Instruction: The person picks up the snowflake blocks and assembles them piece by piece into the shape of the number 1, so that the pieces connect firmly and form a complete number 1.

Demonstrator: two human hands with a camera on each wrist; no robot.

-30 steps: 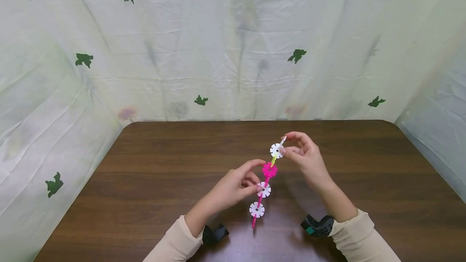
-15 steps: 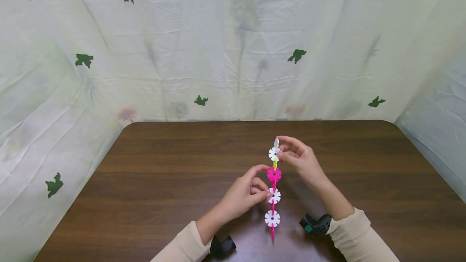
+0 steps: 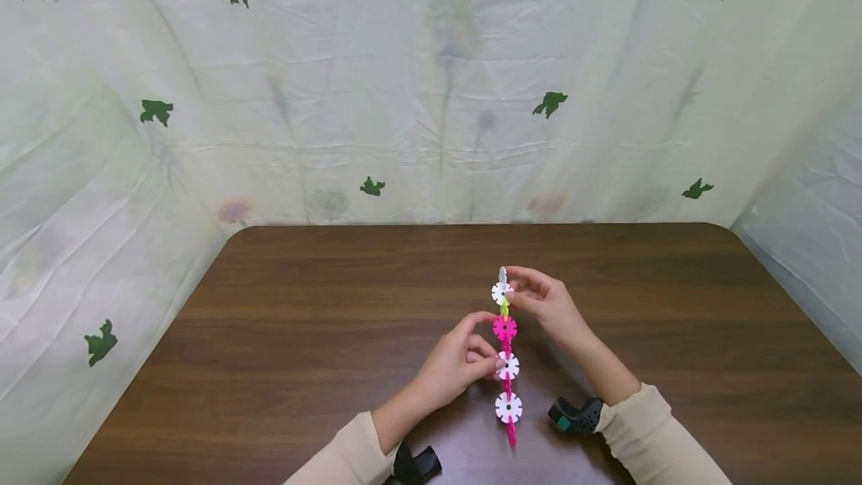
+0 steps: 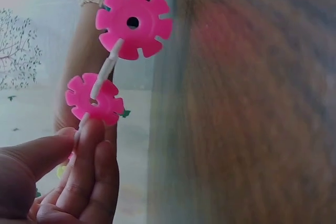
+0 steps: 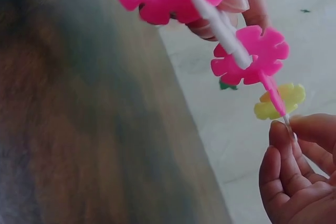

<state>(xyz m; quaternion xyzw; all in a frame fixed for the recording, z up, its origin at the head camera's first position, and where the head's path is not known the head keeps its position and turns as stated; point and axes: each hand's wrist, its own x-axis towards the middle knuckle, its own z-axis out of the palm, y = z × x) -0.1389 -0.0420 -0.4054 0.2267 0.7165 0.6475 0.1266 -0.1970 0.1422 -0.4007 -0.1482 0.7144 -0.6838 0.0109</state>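
A chain of notched plastic snowflake discs runs upright between the hands in the head view, its pink disc (image 3: 505, 328) between them. Discs slot in at right angles, coloured white, pink and yellow-green. My left hand (image 3: 453, 369) pinches a white disc (image 3: 510, 367) in the lower half with thumb and fingers. Below it hang a pink disc, another white disc (image 3: 508, 408) and an end pink disc (image 4: 149, 17). My right hand (image 3: 548, 309) pinches the white disc (image 3: 500, 293) near the far end, beside the yellow disc (image 5: 295, 98). Fingertips partly cover both pinched discs.
A brown wooden table (image 3: 303, 305) lies under the hands. Behind it hangs a pale curtain (image 3: 404, 96) with green leaf prints. A black wrist device (image 3: 575, 416) sits at the right cuff, another black wrist device (image 3: 417, 464) at the left.
The chain has swung from a slant to nearly upright, its near end moving right. My left hand has moved right, my right hand left and nearer. Both keep their pinch.
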